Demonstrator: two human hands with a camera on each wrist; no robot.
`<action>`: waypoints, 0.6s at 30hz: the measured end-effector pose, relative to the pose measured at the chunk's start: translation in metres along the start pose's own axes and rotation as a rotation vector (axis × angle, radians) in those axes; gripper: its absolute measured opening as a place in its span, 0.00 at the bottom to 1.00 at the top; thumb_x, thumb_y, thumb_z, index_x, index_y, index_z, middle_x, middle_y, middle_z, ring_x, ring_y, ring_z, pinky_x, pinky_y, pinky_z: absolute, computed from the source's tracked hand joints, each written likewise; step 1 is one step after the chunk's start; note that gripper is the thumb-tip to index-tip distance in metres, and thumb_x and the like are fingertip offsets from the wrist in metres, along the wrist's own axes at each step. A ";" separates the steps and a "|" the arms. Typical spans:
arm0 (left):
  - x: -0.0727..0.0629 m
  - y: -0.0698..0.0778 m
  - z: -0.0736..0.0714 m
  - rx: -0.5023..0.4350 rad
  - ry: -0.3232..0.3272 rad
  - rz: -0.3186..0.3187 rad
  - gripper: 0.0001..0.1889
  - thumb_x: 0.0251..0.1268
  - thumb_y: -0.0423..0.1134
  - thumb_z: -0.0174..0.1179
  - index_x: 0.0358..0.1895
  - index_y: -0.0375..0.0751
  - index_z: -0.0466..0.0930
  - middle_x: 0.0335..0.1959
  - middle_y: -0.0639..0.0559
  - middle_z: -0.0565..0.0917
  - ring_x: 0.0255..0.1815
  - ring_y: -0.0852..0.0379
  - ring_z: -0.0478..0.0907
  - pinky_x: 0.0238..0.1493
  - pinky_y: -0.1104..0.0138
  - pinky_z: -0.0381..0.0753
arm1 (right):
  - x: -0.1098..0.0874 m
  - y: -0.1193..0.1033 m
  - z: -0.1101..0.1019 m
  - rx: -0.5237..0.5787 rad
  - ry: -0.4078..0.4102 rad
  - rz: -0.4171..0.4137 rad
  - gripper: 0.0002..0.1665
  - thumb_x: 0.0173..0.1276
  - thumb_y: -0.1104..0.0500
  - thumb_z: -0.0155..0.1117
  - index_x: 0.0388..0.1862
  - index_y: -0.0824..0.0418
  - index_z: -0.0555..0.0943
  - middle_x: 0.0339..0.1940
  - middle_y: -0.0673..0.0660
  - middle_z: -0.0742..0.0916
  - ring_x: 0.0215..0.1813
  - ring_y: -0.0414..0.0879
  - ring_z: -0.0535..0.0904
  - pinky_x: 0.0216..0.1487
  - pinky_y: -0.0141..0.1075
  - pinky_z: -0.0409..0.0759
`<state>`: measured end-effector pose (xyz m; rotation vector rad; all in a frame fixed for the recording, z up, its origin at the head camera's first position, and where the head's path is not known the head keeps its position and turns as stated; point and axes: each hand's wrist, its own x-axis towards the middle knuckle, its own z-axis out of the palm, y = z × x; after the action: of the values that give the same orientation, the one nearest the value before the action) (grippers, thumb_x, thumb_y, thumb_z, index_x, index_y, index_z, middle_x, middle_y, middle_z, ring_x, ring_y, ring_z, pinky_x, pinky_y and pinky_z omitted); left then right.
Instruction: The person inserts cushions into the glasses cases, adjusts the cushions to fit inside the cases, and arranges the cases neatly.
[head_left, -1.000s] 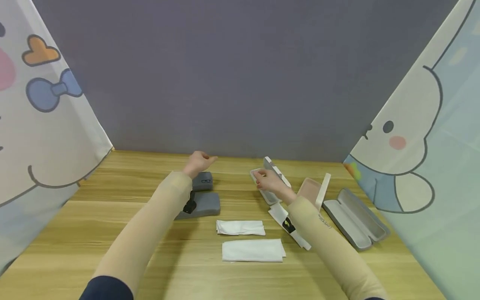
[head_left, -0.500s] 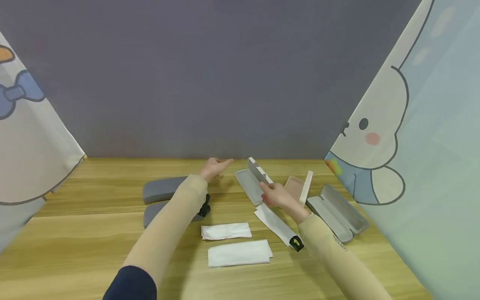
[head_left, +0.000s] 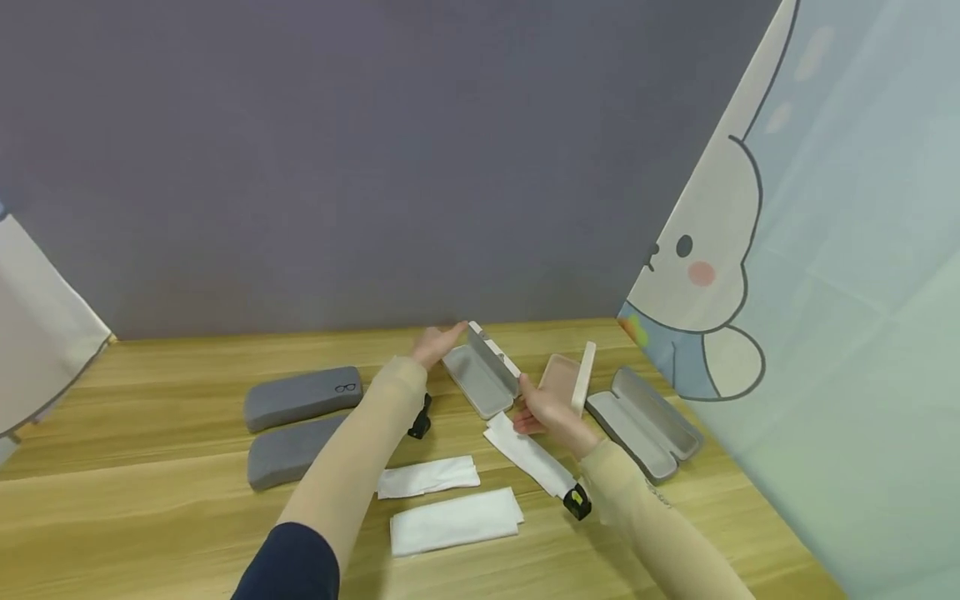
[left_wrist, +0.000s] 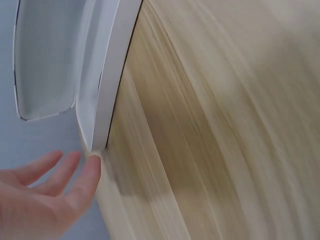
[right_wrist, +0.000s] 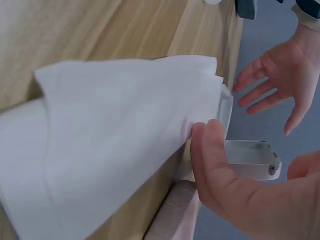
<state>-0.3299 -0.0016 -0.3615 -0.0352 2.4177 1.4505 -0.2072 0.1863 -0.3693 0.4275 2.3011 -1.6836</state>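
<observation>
An open glasses case [head_left: 478, 382] with a grey lining and a white-edged raised lid stands at the back of the table. My left hand [head_left: 437, 343] is at the far end of its lid, fingertips right by the corner in the left wrist view, fingers loosely extended. At the near end of the lid my right hand [head_left: 553, 412] has its thumb by the corner and its fingers stretched out. A folded white cloth [head_left: 530, 454] lies just in front of the case, below the right hand. Neither hand grips anything.
Two closed grey glasses cases [head_left: 303, 397] lie on the left, partly behind the left sleeve. A pink-lined open case [head_left: 559, 377] and an open grey case [head_left: 636, 433] stand right. Two more folded white cloths [head_left: 456, 523] lie in front.
The head view has turned right. My left hand has moved from above the closed cases to the open case's lid. My right hand has shifted from over the case to the lid's near end.
</observation>
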 end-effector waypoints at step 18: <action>0.010 0.002 0.019 0.241 0.001 0.066 0.42 0.68 0.67 0.35 0.71 0.34 0.62 0.72 0.35 0.63 0.74 0.36 0.57 0.75 0.43 0.49 | 0.010 0.009 0.009 0.015 0.013 -0.023 0.34 0.79 0.44 0.33 0.44 0.75 0.71 0.26 0.58 0.80 0.25 0.45 0.78 0.32 0.35 0.83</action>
<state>-0.3345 0.0174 -0.3711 0.1004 2.5987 1.1747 -0.2123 0.1815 -0.3833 0.4178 2.3123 -1.7154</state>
